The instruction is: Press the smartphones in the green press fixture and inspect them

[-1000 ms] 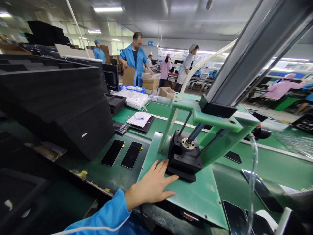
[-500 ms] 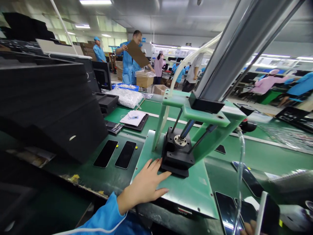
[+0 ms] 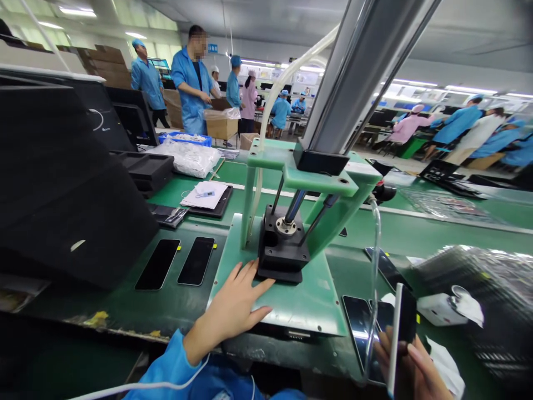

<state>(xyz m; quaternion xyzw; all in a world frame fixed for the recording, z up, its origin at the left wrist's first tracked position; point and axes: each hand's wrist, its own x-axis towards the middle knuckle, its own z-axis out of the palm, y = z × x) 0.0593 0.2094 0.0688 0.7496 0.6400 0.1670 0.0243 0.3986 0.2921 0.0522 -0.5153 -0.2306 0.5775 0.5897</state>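
My left hand lies flat with fingers spread on the green base plate of a press fixture, its fingertips touching the black press block. My right hand, at the lower right, is closed around a phone held upright on its edge. Two dark phones lie side by side on the green belt left of the plate. More phones lie flat to the right of the plate, behind a clear hose.
A tall stack of black foam trays fills the left. A slanted metal column rises from the fixture. A white box and plastic-wrapped trays sit at right. Several people in blue coats stand behind the line.
My right hand has come into view at the lower right, raising a phone on its edge. The view has swung to the right. My left hand stays on the plate.
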